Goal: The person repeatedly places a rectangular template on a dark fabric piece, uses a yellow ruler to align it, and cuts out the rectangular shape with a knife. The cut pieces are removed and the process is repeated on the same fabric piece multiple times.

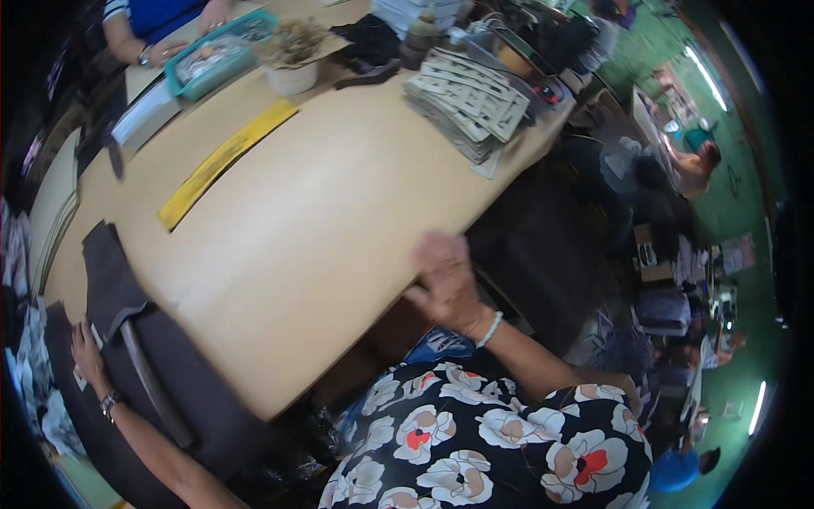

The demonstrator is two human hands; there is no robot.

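Note:
My right hand (444, 284) rests on the near edge of a long tan wooden table (322, 204), fingers curled over the rim, holding nothing; a pale bracelet circles its wrist. My left hand (87, 355) lies flat on dark grey cloth (161, 356) draped over the table's left end, next to a small white tag and a dark strap or bar. A yellow strip (222, 161) lies along the tabletop further away.
A stack of printed paper pieces (468, 97) sits at the far right of the table. A teal tray (216, 53), a white pot with dried plant (292, 59) and another person's hands (182, 38) are at the far end. Other workers sit at the right.

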